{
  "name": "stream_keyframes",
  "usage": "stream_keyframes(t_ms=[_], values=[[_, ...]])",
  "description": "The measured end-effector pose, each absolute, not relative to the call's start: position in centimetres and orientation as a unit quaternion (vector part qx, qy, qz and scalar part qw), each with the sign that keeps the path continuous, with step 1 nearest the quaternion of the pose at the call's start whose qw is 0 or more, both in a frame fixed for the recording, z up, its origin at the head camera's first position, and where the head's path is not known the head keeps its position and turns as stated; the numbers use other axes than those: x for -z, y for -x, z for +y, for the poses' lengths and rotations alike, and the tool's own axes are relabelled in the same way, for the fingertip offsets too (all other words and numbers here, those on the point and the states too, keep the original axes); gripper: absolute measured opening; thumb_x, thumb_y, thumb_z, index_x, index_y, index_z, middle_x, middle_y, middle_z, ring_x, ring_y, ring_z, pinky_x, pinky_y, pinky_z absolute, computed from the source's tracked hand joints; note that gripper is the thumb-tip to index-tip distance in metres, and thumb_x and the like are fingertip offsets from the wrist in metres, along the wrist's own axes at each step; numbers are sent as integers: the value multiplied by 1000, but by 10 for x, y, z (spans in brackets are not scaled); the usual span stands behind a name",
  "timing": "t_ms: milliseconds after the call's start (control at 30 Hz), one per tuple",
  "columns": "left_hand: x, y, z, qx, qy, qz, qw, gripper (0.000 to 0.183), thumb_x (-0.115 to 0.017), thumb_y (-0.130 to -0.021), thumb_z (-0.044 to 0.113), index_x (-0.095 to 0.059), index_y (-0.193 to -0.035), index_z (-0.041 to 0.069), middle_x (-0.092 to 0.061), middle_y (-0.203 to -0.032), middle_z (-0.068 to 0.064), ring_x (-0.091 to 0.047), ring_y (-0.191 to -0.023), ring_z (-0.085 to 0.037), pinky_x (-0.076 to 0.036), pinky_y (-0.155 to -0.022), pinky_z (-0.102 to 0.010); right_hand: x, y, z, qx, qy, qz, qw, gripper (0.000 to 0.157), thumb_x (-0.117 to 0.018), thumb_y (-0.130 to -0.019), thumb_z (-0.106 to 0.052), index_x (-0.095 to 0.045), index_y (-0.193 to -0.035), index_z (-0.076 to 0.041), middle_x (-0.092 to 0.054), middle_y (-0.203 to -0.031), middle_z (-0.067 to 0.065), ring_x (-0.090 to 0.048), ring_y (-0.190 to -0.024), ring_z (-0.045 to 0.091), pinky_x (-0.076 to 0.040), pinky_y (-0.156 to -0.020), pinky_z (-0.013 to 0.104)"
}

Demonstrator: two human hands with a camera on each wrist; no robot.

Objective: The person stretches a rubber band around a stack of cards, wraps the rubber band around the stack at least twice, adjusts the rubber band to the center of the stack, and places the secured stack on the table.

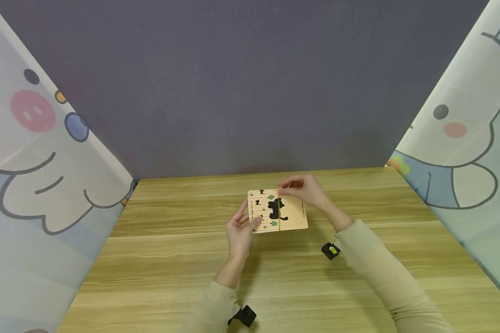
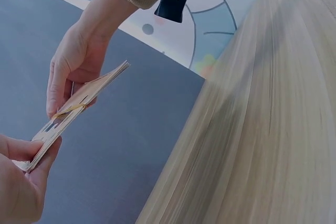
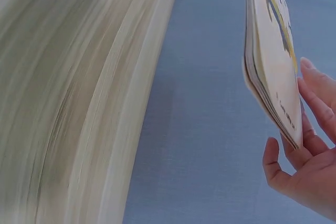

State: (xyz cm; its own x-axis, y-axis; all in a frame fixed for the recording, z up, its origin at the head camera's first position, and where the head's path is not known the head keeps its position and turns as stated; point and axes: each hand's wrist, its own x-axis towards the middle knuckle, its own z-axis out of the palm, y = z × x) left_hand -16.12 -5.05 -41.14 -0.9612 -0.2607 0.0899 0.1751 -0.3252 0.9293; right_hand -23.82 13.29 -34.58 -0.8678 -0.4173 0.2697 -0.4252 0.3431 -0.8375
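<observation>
A thin cream notebook (image 1: 293,215), with a black cat and green leaf shapes on its cover, is held up above the table. Around its middle runs a yellow rubber band (image 1: 279,213). My left hand (image 1: 239,231) grips the notebook's left end, thumb on the cover and fingers behind. At the top edge, my right hand (image 1: 304,188) pinches the rubber band where it crosses over. In the right wrist view, some of the right hand's fingers (image 3: 310,142) lie behind the notebook. The left wrist view shows the layered page edges, with the band (image 2: 71,110) wrapped across them.
Beneath the hands is a wood-grain table (image 1: 171,259). A dark grey panel (image 1: 250,92) stands along its back edge, and cartoon-printed sheets (image 1: 475,162) flank both sides. Black wrist mounts (image 1: 330,250) sit at both sleeves.
</observation>
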Motion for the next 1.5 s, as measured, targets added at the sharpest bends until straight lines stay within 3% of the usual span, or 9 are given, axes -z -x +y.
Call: stream_keyframes(t_ms=[233, 467, 967, 1133, 1500], values=[[412, 161, -49, 809, -41, -571, 132, 59, -64, -69, -15, -53, -122, 8, -63, -85, -23, -60, -53, -11, -53, -59, -21, 332, 225, 129, -501, -260, -826, -2, 16, -67, -75, 0, -65, -89, 7, -65, -86, 19, -62, -75, 25, -53, -65, 25], [412, 161, -47, 810, -41, -571, 128, 59, -64, -70, -15, -52, -124, 7, -63, -86, -25, -59, -50, -10, -51, -54, -16, 361, 245, 134, -512, -280, -812, 21, 15, -71, -74, -7, -69, -87, 0, -66, -84, 10, -62, -72, 19, -53, -63, 26], [410, 160, -44, 814, -36, -567, 122, 61, -63, -69, -17, -51, -124, 7, -62, -92, -26, -65, -69, -21, -54, -65, -25, 360, 241, 133, -512, -282, -811, 16, 20, -70, -75, -9, -68, -92, 0, -64, -85, 8, -59, -73, 17, -53, -63, 25], [411, 159, -45, 812, -29, -571, 119, 60, -63, -70, -15, -51, -124, 6, -63, -90, -25, -65, -67, -18, -53, -61, -21, 359, 240, 134, -511, -248, -823, 15, 24, -71, -75, -15, -68, -96, -3, -65, -84, 7, -59, -70, 16, -52, -61, 26], [413, 159, -46, 810, -28, -573, 123, 60, -64, -70, -15, -52, -124, 8, -62, -88, -25, -63, -61, -15, -54, -63, -24, 352, 227, 137, -518, -185, -826, 121, 26, -69, -78, -18, -67, -97, -1, -64, -97, 14, -57, -87, 25, -47, -75, 39]])
